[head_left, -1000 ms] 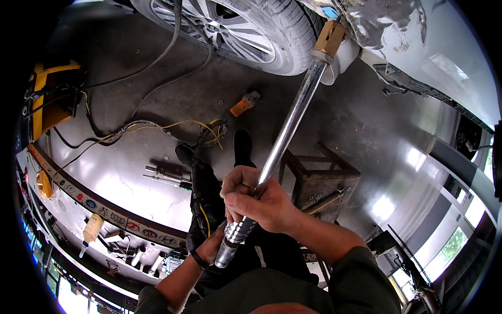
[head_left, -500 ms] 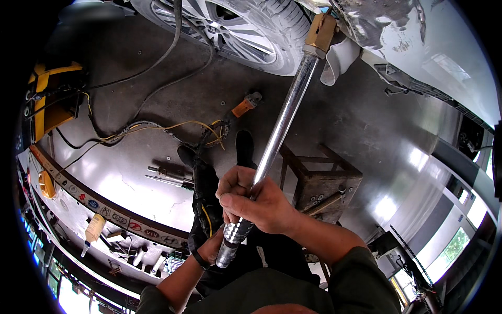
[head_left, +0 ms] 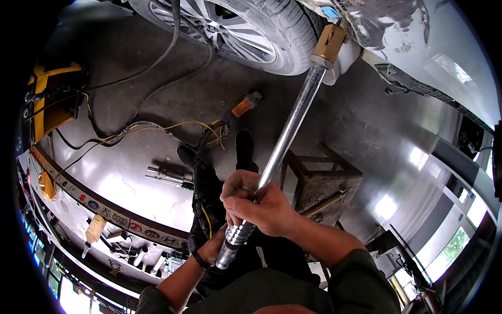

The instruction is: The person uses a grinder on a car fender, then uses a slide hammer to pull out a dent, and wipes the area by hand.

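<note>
Over the floor point(head_left: 361, 118), a slide hammer point(head_left: 294, 117) is slanting toward the scuffed car panel point(head_left: 389, 23); the right hand point(head_left: 266, 209) is grasping its chrome shaft point(head_left: 282, 144), the left hand point(head_left: 211, 246) is touching its ridged handle point(head_left: 238, 235), grip hidden

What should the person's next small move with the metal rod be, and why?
Probably a slight steadying of the brass-coloured head at the scraped car panel: the right hand wraps the metal rod and the left hand is at its near end, so both could steer it, while the head's tip is by the panel and its contact is hard to make out.
</note>
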Demonstrator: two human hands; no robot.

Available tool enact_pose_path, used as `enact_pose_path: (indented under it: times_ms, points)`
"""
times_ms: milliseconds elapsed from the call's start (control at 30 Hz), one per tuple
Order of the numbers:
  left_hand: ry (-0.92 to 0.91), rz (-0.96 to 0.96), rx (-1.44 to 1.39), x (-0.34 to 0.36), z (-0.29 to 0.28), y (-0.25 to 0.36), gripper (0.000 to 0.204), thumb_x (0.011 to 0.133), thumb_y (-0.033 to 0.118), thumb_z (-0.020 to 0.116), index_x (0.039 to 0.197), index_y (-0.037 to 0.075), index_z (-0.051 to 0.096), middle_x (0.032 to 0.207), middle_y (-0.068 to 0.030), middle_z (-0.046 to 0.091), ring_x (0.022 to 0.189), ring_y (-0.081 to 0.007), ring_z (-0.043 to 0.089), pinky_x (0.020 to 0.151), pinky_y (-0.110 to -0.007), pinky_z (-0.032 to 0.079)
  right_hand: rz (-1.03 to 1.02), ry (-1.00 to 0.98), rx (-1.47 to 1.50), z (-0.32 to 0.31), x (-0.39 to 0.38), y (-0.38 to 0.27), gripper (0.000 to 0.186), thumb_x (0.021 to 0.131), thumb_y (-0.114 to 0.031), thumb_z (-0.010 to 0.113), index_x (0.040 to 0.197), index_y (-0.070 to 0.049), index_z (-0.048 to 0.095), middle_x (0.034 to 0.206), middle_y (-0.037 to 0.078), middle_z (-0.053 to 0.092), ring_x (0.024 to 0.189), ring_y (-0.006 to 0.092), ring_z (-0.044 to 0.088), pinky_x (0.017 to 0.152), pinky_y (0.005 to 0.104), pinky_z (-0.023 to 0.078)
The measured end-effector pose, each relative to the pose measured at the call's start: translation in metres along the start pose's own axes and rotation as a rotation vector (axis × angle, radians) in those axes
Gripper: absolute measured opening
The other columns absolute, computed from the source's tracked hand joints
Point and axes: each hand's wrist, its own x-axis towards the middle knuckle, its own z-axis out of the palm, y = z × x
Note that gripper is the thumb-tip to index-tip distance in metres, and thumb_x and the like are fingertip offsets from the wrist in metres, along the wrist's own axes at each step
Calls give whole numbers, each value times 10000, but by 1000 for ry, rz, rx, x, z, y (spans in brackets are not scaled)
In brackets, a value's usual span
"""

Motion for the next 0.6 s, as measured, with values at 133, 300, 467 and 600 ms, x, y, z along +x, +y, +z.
enact_pose_path:
  times_ms: [133, 300, 467, 600]
  points:
    - [27, -24, -22, 2, -3, -4, 596, 1039, 523, 452, 1489, 141, 365, 1154, -10, 611, 906, -92, 608, 746, -259, 516, -15, 16, 15, -1, 0, 1, 164, 997, -173, 632, 1037, -39, 547, 773, 13, 588, 682, 80, 601, 637, 264, 504]
    - [19, -18, -13, 4, -7, -4, 529, 1030, 502, 472, 1403, 130, 431, 1078, -32, 639, 861, -123, 636, 720, -280, 535, -11, 13, 19, -1, 0, -2, 159, 1000, -169, 626, 1036, -39, 542, 777, 13, 587, 679, 80, 599, 639, 266, 505]
    - [18, -22, -2, 1, 0, 2, 577, 1031, 512, 467, 1461, 135, 389, 1128, -13, 618, 902, -92, 617, 744, -258, 521, -35, 2, 12, -1, 2, -2, 141, 1000, -157, 618, 1032, -41, 545, 760, 9, 576, 672, 79, 593, 631, 269, 505]
    - [3, -30, -23, 0, 1, 2, 554, 1022, 495, 492, 1436, 137, 408, 1108, -10, 625, 867, -91, 624, 710, -241, 526, -33, -6, 28, -1, 1, -4, 135, 999, -150, 617, 1029, -37, 549, 750, 13, 581, 672, 79, 592, 631, 270, 505]
